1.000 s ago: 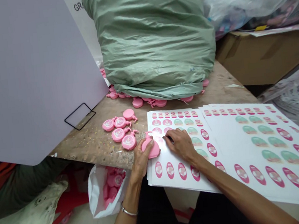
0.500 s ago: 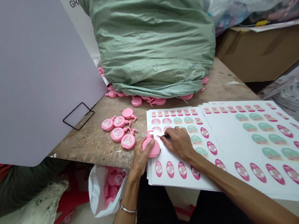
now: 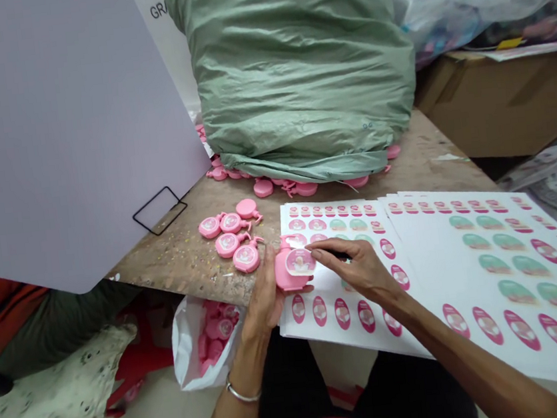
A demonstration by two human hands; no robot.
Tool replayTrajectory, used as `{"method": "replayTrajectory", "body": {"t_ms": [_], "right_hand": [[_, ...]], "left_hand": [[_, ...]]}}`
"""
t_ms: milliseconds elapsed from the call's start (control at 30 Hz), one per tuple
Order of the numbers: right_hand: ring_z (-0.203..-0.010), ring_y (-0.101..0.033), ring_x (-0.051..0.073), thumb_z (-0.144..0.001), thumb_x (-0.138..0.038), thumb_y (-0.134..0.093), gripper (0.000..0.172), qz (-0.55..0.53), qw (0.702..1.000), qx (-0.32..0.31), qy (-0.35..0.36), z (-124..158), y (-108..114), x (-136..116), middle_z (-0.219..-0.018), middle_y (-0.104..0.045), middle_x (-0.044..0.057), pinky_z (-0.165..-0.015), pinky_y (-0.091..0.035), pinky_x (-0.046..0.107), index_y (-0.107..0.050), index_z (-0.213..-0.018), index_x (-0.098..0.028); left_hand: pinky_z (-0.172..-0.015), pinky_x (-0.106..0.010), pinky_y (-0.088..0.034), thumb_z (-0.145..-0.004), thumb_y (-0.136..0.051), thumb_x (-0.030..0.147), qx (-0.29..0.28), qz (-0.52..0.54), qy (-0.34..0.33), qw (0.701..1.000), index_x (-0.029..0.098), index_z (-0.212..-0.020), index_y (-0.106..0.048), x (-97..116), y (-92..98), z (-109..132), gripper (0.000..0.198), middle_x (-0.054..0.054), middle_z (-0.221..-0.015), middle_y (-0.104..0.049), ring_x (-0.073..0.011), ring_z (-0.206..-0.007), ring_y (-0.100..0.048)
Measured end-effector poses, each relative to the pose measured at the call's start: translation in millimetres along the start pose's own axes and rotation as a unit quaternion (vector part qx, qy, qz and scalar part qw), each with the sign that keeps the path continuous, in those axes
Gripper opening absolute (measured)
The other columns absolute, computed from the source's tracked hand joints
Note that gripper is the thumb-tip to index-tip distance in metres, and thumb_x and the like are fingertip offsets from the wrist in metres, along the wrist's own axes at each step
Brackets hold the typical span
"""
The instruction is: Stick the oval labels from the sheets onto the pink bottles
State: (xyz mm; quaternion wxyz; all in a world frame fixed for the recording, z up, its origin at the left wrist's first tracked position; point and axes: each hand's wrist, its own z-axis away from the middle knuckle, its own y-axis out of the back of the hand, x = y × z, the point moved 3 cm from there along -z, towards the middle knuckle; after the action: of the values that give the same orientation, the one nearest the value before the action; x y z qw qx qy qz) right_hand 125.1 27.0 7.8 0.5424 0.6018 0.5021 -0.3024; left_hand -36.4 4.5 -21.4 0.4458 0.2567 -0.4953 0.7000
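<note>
My left hand grips a small pink plastic pump bottle with its flat face up, above the near-left part of a sticker sheet. Between the thumb and fingers of my right hand is the edge of a round, pink-printed sticker. It overlaps the bottle's face; whether it touches cannot be told. A thin black tool, its kind unclear, is also tucked in my right hand. Left of my hands lie several pink bottles, most with round stickers on their faces.
More sticker sheets spread to the right. A big green sack stands at the back over more pink pieces. A grey-white panel blocks the left. Below the table edge hangs a white bag of pink pieces. A cardboard box stands back right.
My right hand has risen from the sheet with a round sticker and brought it over the bottle. My left hand has turned slightly, opening the bottle's face to view. The camera view has shifted slightly.
</note>
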Motion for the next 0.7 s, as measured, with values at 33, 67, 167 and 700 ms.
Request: {"method": "replayTrajectory", "body": {"t_ms": [33,67,167,700], "right_hand": [[-0.076,-0.065,0.019,-0.083,-0.039,-0.061,0.023,-0.006,1.0,-0.009,0.002,2.7,-0.3,-5.7,-0.09,-0.074,0.004,-0.067,-0.052,0.031,-0.074,-0.092,-0.023],[-0.077,-0.066,0.019,-0.083,-0.039,-0.061,0.023,-0.01,1.0,-0.014,0.002,5.3,-0.6,-9.8,-0.09,-0.074,0.004,-0.068,-0.052,0.032,-0.075,-0.092,-0.023],[-0.078,-0.067,0.019,-0.083,-0.037,-0.063,0.021,-0.011,1.0,-0.013,0.005,11.1,-0.4,-14.2,-0.091,-0.075,0.004,-0.069,-0.053,0.032,-0.075,-0.094,-0.023],[-0.07,-0.062,0.017,-0.083,-0.034,-0.063,0.018,0.052,0.998,-0.003,0.048,13.6,0.7,-17.7,-0.081,-0.072,0.003,-0.062,-0.048,0.031,-0.075,-0.094,-0.025]], "left_hand": [[-0.065,-0.034,-0.059,-0.084,-0.05,0.062,-0.005,0.008,0.014,1.0,0.016,-0.114,-0.061,-0.8,-3.2,2.6,0.056,-0.012,-0.1,-0.069,-0.0217,-0.078,-0.07],[-0.065,-0.035,-0.059,-0.085,-0.047,0.062,-0.01,0.014,0.023,1.0,0.015,-0.113,-0.062,-1.9,-6.0,4.7,0.057,-0.012,-0.101,-0.07,-0.022,-0.078,-0.07],[-0.066,-0.034,-0.059,-0.088,-0.043,0.061,-0.017,0.018,0.022,0.999,0.015,-0.114,-0.061,-4.6,-11.1,8.2,0.056,-0.011,-0.102,-0.07,-0.0212,-0.079,-0.07],[-0.067,-0.034,-0.06,-0.087,-0.046,0.061,-0.001,0.003,-0.011,1.0,0.016,-0.11,-0.064,-2.3,-12.2,10.4,0.053,-0.009,-0.1,-0.069,-0.0208,-0.084,-0.068]]}}
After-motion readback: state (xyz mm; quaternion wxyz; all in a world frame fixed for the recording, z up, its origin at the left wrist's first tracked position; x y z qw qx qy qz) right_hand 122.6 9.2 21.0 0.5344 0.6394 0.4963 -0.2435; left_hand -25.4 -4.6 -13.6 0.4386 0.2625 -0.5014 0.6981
